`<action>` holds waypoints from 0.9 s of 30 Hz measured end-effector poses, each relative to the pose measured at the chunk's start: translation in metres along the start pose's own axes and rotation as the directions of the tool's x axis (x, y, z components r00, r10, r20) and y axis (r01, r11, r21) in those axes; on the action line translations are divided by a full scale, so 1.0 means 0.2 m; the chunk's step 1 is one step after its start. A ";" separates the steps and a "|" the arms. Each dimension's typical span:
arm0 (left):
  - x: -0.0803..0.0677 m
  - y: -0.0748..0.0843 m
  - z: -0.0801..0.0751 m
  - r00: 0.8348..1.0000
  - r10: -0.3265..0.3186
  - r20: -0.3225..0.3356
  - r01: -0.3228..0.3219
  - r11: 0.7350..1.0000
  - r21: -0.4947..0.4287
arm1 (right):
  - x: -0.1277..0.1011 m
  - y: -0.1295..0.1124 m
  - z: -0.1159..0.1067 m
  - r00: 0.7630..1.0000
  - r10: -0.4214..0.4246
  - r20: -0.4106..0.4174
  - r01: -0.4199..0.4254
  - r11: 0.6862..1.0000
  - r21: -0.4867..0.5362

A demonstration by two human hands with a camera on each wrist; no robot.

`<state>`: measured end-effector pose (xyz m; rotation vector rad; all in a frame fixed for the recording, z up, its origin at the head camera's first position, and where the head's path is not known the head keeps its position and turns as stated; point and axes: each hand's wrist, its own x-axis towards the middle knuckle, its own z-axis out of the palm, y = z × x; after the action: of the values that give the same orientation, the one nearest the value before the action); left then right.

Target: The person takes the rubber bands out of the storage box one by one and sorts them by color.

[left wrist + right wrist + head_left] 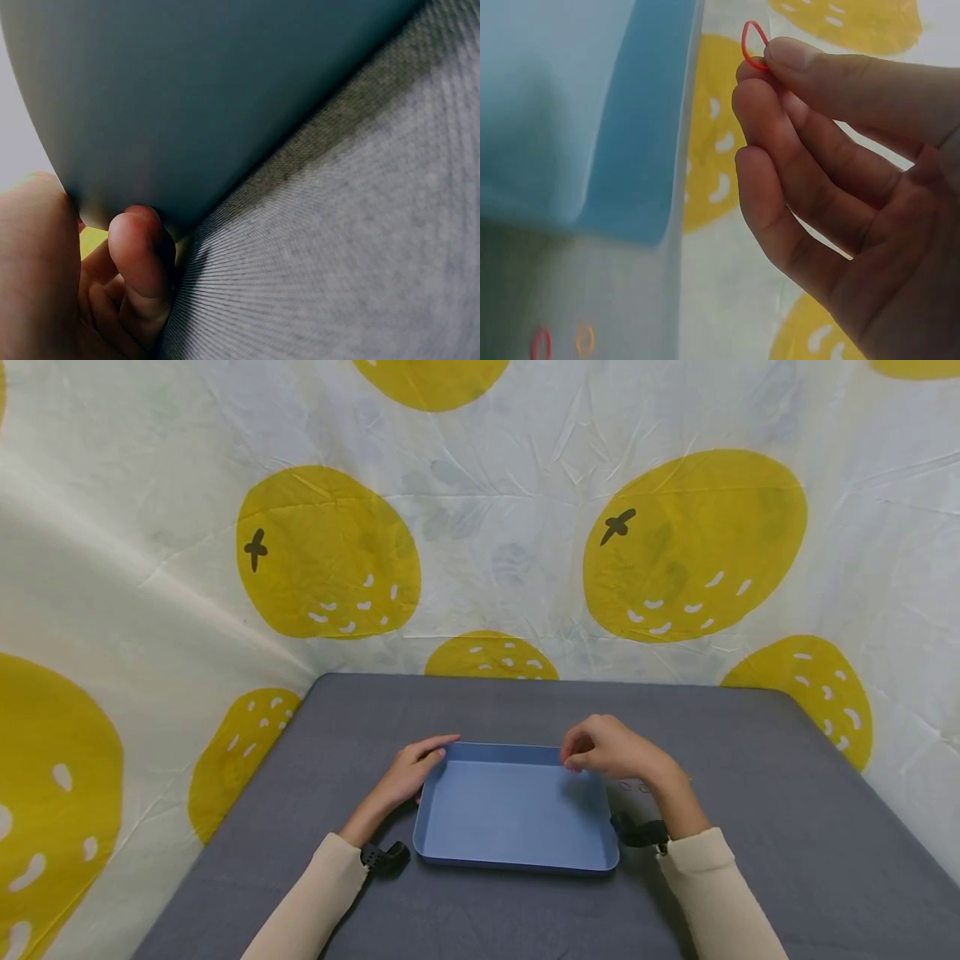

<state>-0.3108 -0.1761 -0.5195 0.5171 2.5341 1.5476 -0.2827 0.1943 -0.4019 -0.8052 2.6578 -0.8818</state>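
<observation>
In the head view a shallow blue tray (513, 814) lies on the grey table. My left hand (411, 770) holds its far left corner, thumb at the rim. The left wrist view shows curled fingers (139, 251) against the outside of the tray wall (187, 97). Above the tray's far right corner, my right hand (611, 750) pinches a small red rubber band (751, 43) between thumb and forefinger. The band's loop stands out past the fingertips. A pink-red band (541, 343) and an orange band (585, 340) lie on the table beside the tray.
The grey table (480, 914) extends around the tray. Behind it hangs a white cloth (510, 552) printed with yellow fruit shapes. A black strap (386, 858) is on the left wrist, and another black strap (641, 832) is on the right. Something small and pink shows beside the left hand.
</observation>
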 end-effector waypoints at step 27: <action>0.00 -0.01 -0.01 1.000 0.002 0.009 -0.002 1.000 0.004 | -0.45 0.52 -0.22 0.972 0.231 -0.048 -0.228 0.972 0.063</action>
<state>-0.3122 -0.1779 -0.5201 0.5262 2.5320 1.5377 -0.2696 0.3375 -0.4264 -0.4532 2.6888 -0.9251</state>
